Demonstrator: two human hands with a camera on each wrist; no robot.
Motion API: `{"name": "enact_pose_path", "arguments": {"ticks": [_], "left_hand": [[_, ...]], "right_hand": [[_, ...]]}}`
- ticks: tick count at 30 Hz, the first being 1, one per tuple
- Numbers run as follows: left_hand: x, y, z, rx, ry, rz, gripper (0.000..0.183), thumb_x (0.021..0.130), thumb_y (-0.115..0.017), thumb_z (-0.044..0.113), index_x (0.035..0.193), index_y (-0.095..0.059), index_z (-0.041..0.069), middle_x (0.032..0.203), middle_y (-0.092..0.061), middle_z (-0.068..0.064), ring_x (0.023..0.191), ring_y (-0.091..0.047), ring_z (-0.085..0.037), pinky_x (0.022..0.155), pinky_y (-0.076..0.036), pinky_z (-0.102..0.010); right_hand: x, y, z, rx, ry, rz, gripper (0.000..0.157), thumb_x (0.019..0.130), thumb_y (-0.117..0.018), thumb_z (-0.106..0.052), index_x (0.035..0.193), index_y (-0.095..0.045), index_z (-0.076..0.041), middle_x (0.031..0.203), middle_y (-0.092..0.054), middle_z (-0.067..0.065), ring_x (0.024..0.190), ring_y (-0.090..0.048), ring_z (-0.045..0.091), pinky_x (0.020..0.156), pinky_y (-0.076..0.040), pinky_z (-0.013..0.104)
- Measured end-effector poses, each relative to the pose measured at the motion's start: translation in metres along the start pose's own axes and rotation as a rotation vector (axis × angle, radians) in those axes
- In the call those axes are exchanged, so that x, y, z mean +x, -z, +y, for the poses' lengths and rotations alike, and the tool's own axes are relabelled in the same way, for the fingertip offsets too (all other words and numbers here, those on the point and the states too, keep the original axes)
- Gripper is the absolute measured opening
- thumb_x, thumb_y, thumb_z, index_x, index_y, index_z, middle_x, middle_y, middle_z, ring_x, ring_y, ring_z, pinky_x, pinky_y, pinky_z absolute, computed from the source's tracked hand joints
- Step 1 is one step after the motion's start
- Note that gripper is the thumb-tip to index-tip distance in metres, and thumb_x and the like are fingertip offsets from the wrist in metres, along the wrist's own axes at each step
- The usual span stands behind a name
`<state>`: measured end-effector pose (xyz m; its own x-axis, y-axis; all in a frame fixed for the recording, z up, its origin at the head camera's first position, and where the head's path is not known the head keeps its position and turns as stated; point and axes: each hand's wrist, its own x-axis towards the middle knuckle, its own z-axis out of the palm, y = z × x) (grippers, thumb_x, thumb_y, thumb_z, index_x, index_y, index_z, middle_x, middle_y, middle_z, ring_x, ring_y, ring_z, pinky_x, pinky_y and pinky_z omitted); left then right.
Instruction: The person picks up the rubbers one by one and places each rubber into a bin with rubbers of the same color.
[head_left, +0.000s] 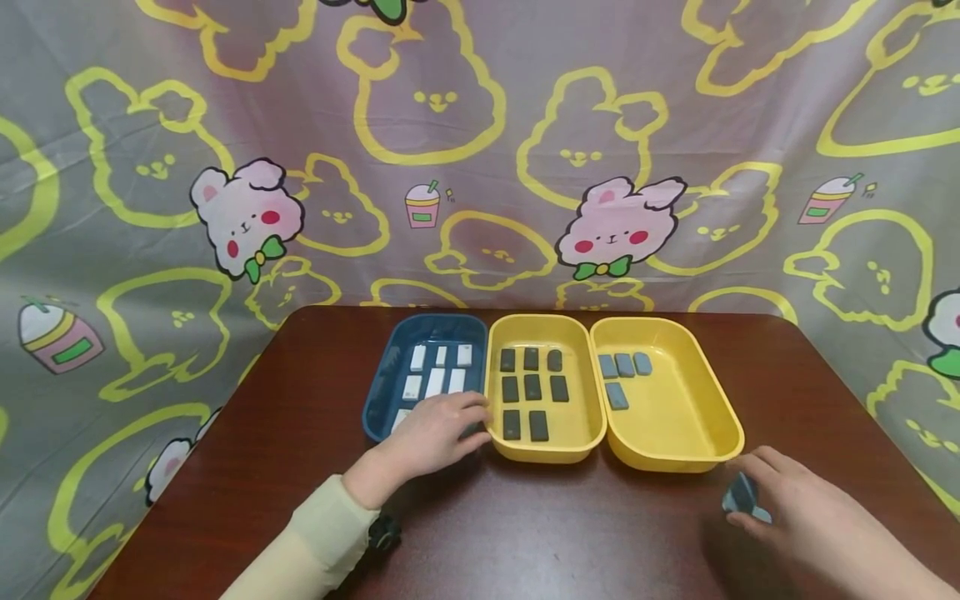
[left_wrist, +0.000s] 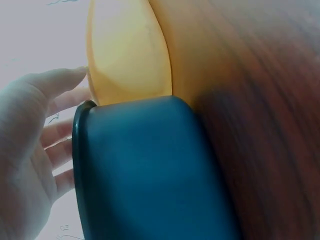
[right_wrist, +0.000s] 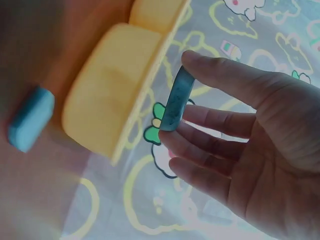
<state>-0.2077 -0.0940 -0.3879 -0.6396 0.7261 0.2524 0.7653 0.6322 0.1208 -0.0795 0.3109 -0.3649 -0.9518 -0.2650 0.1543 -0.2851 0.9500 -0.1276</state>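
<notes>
My right hand (head_left: 810, 500) pinches a small blue-grey block (right_wrist: 177, 100) between thumb and fingertips, above the table and just off the near right corner of the right yellow tray (head_left: 675, 462). A second blue-grey block (right_wrist: 31, 119) lies on the table below it. My left hand (head_left: 435, 429) rests at the adjoining rims of the blue tray (left_wrist: 150, 165) and the middle yellow tray (head_left: 547, 454), fingers loosely bent. In the left wrist view its thumb tip meets the yellow rim, and the blue tray partly hides the other fingers.
White blocks (head_left: 435, 382) sit in the blue tray, partly behind my left hand. Several black blocks (head_left: 532, 387) stand in rows in the middle tray. Several blue-grey blocks (head_left: 625, 365) occupy the right tray's left side. A patterned curtain (head_left: 480, 167) hangs behind the brown table (head_left: 525, 533).
</notes>
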Motion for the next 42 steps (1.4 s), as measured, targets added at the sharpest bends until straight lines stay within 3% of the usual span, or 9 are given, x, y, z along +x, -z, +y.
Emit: {"name": "enact_pose_path", "arguments": {"ticks": [4, 6, 10, 15, 21, 26, 34, 42], "left_hand": [[0.006, 0.007, 0.002, 0.024, 0.016, 0.019, 0.028, 0.09, -0.07, 0.033, 0.109, -0.071, 0.013, 0.107, -0.066, 0.0, 0.097, -0.06, -0.016, 0.088, -0.048, -0.035], [0.012, 0.011, 0.006, 0.028, 0.01, 0.021, 0.028, 0.09, -0.07, 0.034, 0.109, -0.071, 0.013, 0.107, -0.066, 0.0, 0.097, -0.06, -0.015, 0.087, -0.048, -0.034], [0.028, 0.013, 0.018, 0.035, -0.069, 0.025, 0.027, 0.092, -0.067, 0.035, 0.109, -0.071, 0.014, 0.106, -0.067, 0.001, 0.096, -0.061, -0.014, 0.086, -0.049, -0.031], [0.052, 0.008, 0.04, 0.072, -0.188, 0.042, 0.028, 0.095, -0.062, 0.036, 0.11, -0.071, 0.015, 0.105, -0.067, 0.002, 0.095, -0.061, -0.012, 0.086, -0.049, -0.027], [0.078, 0.002, 0.066, 0.108, -0.27, -0.004, 0.031, 0.096, -0.06, 0.036, 0.117, -0.069, 0.015, 0.109, -0.064, 0.002, 0.097, -0.06, -0.011, 0.085, -0.048, -0.025], [0.093, -0.009, 0.082, 0.132, -0.283, -0.085, 0.037, 0.097, -0.057, 0.039, 0.125, -0.064, 0.016, 0.117, -0.062, 0.002, 0.105, -0.058, -0.01, 0.089, -0.046, -0.023], [0.102, -0.026, 0.092, 0.204, -0.297, -0.092, 0.034, 0.097, -0.057, 0.04, 0.123, -0.064, 0.021, 0.117, -0.061, 0.003, 0.1, -0.059, -0.011, 0.078, -0.049, -0.025], [0.103, -0.035, 0.092, 0.172, -0.275, -0.102, 0.031, 0.097, -0.058, 0.037, 0.121, -0.065, 0.02, 0.118, -0.061, 0.002, 0.101, -0.06, -0.01, 0.08, -0.05, -0.025]], "right_hand": [[0.022, 0.013, 0.003, 0.023, 0.052, 0.018, 0.05, 0.061, -0.091, -0.024, 0.1, -0.065, -0.007, 0.087, -0.053, -0.006, 0.072, -0.051, 0.009, 0.058, -0.046, 0.031], [0.037, 0.021, 0.003, 0.054, 0.034, -0.037, 0.05, 0.064, -0.09, -0.025, 0.102, -0.065, -0.005, 0.087, -0.053, -0.004, 0.072, -0.051, 0.01, 0.059, -0.046, 0.031], [0.068, 0.03, 0.003, 0.06, 0.038, -0.091, 0.049, 0.067, -0.089, -0.027, 0.103, -0.065, -0.005, 0.088, -0.055, -0.002, 0.072, -0.052, 0.013, 0.06, -0.048, 0.033], [0.103, 0.031, 0.005, 0.014, 0.093, -0.1, 0.045, 0.069, -0.088, -0.028, 0.101, -0.066, -0.005, 0.087, -0.057, -0.002, 0.07, -0.053, 0.013, 0.062, -0.048, 0.034], [0.138, 0.018, 0.011, -0.046, 0.178, -0.113, 0.037, 0.071, -0.086, -0.021, 0.099, -0.066, -0.005, 0.088, -0.058, 0.001, 0.069, -0.056, 0.015, 0.063, -0.05, 0.039], [0.161, -0.002, 0.019, -0.014, 0.218, -0.194, 0.036, 0.07, -0.085, -0.009, 0.099, -0.065, -0.003, 0.091, -0.06, 0.003, 0.078, -0.058, 0.021, 0.071, -0.051, 0.044], [0.179, -0.031, 0.024, -0.057, 0.363, -0.259, 0.027, 0.07, -0.078, 0.004, 0.09, -0.062, -0.003, 0.084, -0.057, 0.004, 0.074, -0.059, 0.023, 0.069, -0.051, 0.042], [0.183, -0.044, 0.026, -0.08, 0.366, -0.233, 0.028, 0.069, -0.078, 0.005, 0.084, -0.056, -0.005, 0.077, -0.05, 0.002, 0.067, -0.054, 0.022, 0.064, -0.049, 0.041]]}}
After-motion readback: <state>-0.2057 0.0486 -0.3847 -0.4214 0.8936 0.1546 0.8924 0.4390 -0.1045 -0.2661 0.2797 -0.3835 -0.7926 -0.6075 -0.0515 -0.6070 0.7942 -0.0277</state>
